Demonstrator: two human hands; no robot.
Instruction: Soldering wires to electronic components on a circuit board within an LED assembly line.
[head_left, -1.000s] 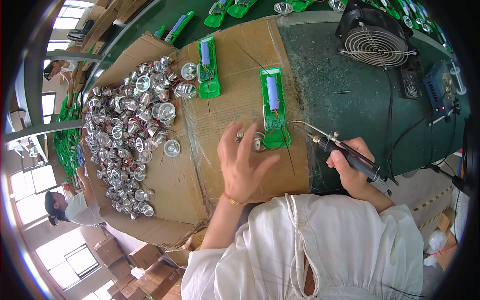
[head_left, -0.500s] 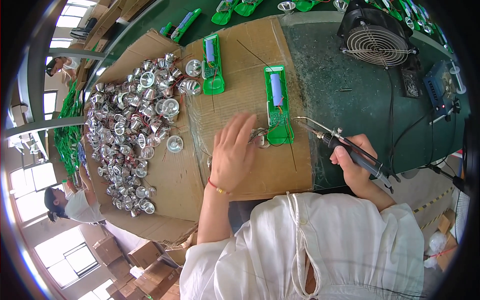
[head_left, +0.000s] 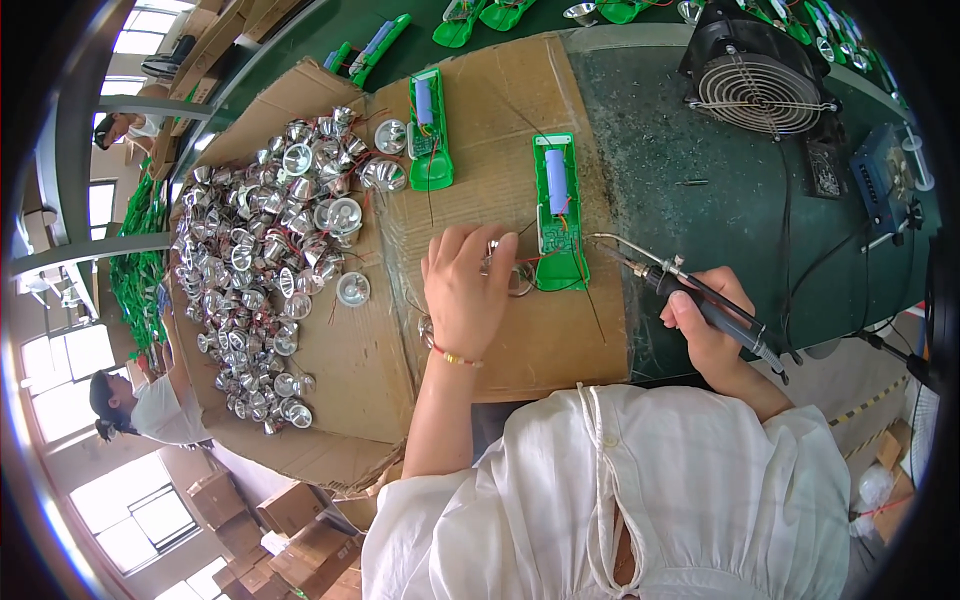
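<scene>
A person's two bare hands work over a sheet of cardboard (head_left: 490, 365) on a dark green counter (head_left: 660, 150).

The left hand (head_left: 462, 280) has just changed: half a second ago its fingers were held out straighter; now they curl in, fairly narrow, around a small silver reflector cup (head_left: 491, 256). The fingers hide part of it, so I cannot tell whether it is firmly gripped. For the work in hand, this puts the left hand's attention on the cup.

The right hand (head_left: 712, 345) has hardly moved. It is closed around a soldering iron (head_left: 715, 318), whose front end points left, just beside the right edge of an open green housing (head_left: 557, 274).

That housing lies between the two hands, holding a violet battery cell (head_left: 556, 182) at its far part and a circuit board (head_left: 557, 238) nearer the person. A second round reflector (head_left: 521, 281) sits just left of it.

Farther left is a large heap of reflectors (head_left: 265, 265); a second green housing (head_left: 432, 174) lies far left of the first.
</scene>
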